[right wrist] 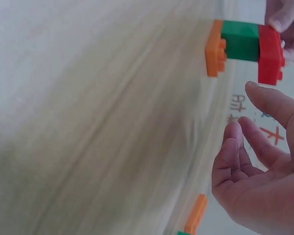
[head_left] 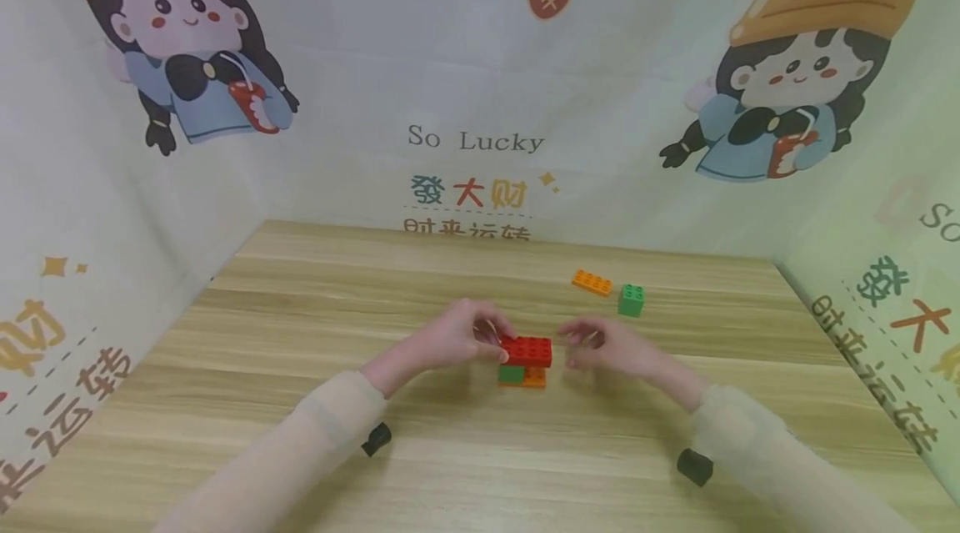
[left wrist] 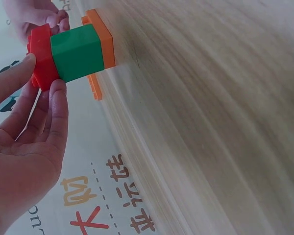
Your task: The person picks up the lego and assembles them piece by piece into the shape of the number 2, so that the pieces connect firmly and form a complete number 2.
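The left hand (head_left: 459, 336) pinches the red brick (head_left: 531, 350), best pressed squarely over the green brick (head_left: 512, 374), while the empty right hand (head_left: 609, 346) hangs loosely parted

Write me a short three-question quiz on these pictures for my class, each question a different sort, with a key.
1. Multiple choice: what sits between the red brick and the orange base piece?
A) a blue brick
B) a green brick
C) a yellow brick

2. True or false: the right hand is gripping the red brick.

3. Short answer: which two pieces lie separate from the stack, farther back on the table?

Key:
1. B
2. False; the left hand holds it, and the right hand is apart from it.
3. A loose orange piece and a loose green block.
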The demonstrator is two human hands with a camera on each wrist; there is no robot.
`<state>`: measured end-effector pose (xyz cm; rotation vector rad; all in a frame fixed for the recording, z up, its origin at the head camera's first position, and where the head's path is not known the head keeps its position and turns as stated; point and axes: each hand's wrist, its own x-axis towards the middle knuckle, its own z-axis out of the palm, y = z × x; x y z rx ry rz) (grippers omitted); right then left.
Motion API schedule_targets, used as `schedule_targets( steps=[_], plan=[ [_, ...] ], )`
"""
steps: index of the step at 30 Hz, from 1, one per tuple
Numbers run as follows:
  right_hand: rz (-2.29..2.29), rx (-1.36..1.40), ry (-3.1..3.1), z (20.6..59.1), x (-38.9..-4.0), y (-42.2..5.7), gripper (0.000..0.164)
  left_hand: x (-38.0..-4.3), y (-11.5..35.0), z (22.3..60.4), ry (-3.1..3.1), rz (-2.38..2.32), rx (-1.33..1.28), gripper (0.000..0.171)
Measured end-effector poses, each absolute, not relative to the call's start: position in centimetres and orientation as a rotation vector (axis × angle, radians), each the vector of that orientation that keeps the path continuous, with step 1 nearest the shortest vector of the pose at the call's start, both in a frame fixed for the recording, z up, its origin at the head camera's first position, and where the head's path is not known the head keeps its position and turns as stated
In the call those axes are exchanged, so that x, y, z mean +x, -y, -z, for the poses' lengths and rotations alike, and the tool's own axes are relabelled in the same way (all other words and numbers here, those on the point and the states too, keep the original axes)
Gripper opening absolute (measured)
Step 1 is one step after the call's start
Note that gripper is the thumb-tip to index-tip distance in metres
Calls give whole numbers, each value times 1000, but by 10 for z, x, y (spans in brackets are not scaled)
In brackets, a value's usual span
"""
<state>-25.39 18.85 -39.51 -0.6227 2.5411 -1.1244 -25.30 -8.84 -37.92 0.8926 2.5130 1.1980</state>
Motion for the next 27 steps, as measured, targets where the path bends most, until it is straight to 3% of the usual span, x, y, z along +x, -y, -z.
schedule_targets(
  steps=[20,27],
  plan=[
    [1171,-687,-2899,395,-275,-215,46,-252,90,380,-2511,-1205,906,24],
    [1162,-612,-2914,394,-283,-227,58,-252,89,381,-2502,-1221,903,24]
  ],
)
